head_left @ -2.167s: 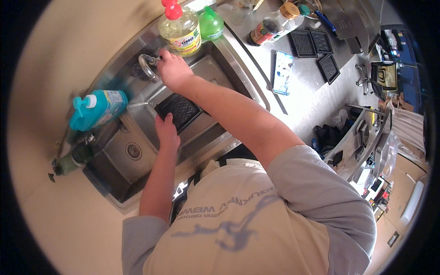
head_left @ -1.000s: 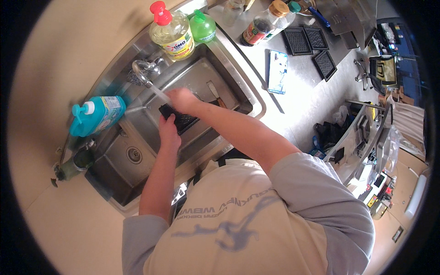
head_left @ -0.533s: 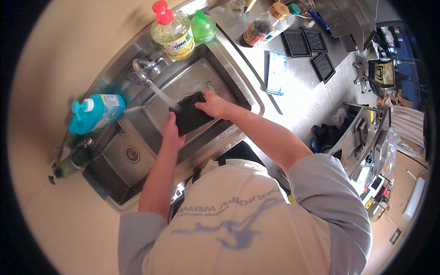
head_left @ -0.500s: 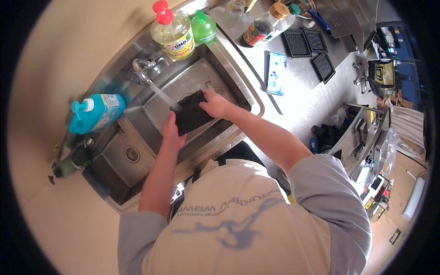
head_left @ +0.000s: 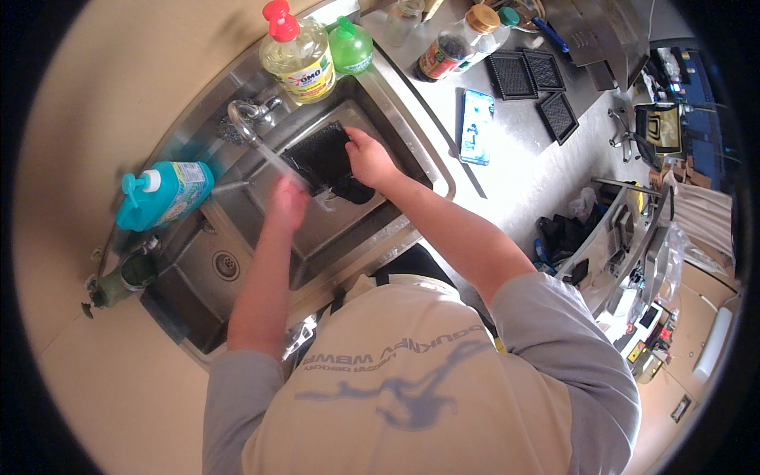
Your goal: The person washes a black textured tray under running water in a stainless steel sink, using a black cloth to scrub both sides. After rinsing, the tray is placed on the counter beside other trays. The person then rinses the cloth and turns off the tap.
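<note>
Can't make out grip of left hand [head_left: 289,202], blurred beside black tray [head_left: 318,156]. Grasping tray edge with right hand [head_left: 370,161], over sink [head_left: 423,127], at running faucet [head_left: 241,123]. Likely rinsing; next calls for firm hold, turning under stream [head_left: 275,158]. Beyond, see three similar trays [head_left: 513,75] on counter [head_left: 516,123].

Along the left edge of the bench [head_left: 441,104] lay a phone [head_left: 477,127], screen lit. Toward the bench's far edge stood an orange-capped bottle of dark liquid [head_left: 445,57] and a clear glass jar [head_left: 404,22]. Beyond the bench's right edge stood an office chair [head_left: 662,133]; a pale curtain [head_left: 693,202] hung farther off.
</note>
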Demonstrator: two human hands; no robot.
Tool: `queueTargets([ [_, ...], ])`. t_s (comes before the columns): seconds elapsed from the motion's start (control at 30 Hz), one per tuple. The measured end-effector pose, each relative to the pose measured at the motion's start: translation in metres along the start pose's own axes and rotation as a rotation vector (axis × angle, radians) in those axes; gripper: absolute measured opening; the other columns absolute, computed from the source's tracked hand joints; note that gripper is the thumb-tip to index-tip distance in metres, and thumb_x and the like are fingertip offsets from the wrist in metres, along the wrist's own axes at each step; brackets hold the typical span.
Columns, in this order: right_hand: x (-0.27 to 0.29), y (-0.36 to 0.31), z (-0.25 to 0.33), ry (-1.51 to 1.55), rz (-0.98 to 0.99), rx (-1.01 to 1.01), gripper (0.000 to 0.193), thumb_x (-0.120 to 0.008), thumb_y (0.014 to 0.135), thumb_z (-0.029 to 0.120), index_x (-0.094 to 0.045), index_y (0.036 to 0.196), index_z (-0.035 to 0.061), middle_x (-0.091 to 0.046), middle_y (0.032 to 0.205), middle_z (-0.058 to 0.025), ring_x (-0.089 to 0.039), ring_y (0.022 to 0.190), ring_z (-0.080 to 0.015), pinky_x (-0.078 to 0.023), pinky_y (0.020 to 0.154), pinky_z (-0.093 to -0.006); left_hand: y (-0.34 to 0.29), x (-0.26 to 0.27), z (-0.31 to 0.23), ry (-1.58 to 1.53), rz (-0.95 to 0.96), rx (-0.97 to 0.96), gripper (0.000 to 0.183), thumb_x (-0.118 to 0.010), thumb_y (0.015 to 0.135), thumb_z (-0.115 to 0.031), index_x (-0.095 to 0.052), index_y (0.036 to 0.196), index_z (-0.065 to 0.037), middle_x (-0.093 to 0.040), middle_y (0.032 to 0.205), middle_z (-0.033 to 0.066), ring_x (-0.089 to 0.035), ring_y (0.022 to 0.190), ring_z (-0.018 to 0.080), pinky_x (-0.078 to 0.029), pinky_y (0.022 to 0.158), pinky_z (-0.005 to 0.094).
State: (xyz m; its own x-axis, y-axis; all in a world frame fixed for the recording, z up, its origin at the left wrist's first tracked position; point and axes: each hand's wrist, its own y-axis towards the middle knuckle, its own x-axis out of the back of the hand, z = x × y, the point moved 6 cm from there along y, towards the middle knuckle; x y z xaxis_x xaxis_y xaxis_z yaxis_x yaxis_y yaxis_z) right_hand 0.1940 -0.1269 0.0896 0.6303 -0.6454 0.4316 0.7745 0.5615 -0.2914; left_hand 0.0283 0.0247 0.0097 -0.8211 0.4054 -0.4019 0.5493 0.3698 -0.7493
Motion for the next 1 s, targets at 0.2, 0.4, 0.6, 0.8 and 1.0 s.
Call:
queueTargets([
  [0.2,-0.058,0.027,-0.021,0.283,0.156,-0.159,0.044,-0.051,0.1,0.016,-0.053,0.141,0.0031,-0.065,0.126,-0.0237,-0.064,0.117,-0.0331,-0.047,0.1,-0.038,-0.044,-0.004,-0.044,0.201,0.093,-0.374,0.042,-0.056,0.098,-0.002,-0.051,0.14,-0.003,-0.062,0.131,0.0077,-0.06,0.116,0.0202,-0.047,0.101,0.0351],
  [0.4,-0.122,0.022,-0.035,0.351,0.295,-0.311,0.034,-0.054,0.101,0.024,-0.066,0.126,0.0039,-0.069,0.092,-0.0098,-0.062,0.077,-0.0192,-0.051,0.067,-0.0375,-0.091,0.006,-0.068,0.299,-0.041,-0.535,0.054,-0.057,0.096,0.004,-0.045,0.149,-0.001,-0.06,0.134,0.0111,-0.059,0.117,0.0181,-0.046,0.102,0.0313],
  [0.6,-0.137,-0.019,-0.021,0.598,0.551,-0.547,0.03,-0.06,0.095,0.027,-0.066,0.112,0.0034,-0.063,0.083,-0.01,-0.063,0.075,-0.0199,-0.049,0.053,-0.0369,-0.11,0.042,-0.06,0.203,-0.264,-0.325,0.049,-0.057,0.096,-0.003,-0.048,0.144,-0.003,-0.062,0.128,0.0112,-0.063,0.111,0.0223,-0.052,0.096,0.0349],
  [0.8,-0.101,-0.034,-0.003,-0.247,0.654,-0.046,0.029,-0.063,0.094,0.023,-0.062,0.106,-0.0034,-0.07,0.09,-0.015,-0.069,0.084,-0.0329,-0.057,0.073,-0.0431,-0.084,0.085,0.0,0.142,-0.189,0.141,0.042,-0.053,0.095,-0.01,-0.053,0.137,-0.005,-0.066,0.121,0.0101,-0.063,0.112,0.0273,-0.051,0.098,0.0469],
  [1.0,-0.049,-0.036,0.007,-0.711,0.516,0.009,0.033,-0.051,0.102,0.03,-0.052,0.114,-0.0007,-0.072,0.098,-0.0226,-0.071,0.094,-0.0405,-0.056,0.08,-0.0494,-0.072,0.04,0.054,-0.132,0.054,0.43,0.041,-0.049,0.102,-0.019,-0.048,0.14,-0.006,-0.061,0.13,0.0119,-0.06,0.12,0.0308,-0.049,0.104,0.0496],
])
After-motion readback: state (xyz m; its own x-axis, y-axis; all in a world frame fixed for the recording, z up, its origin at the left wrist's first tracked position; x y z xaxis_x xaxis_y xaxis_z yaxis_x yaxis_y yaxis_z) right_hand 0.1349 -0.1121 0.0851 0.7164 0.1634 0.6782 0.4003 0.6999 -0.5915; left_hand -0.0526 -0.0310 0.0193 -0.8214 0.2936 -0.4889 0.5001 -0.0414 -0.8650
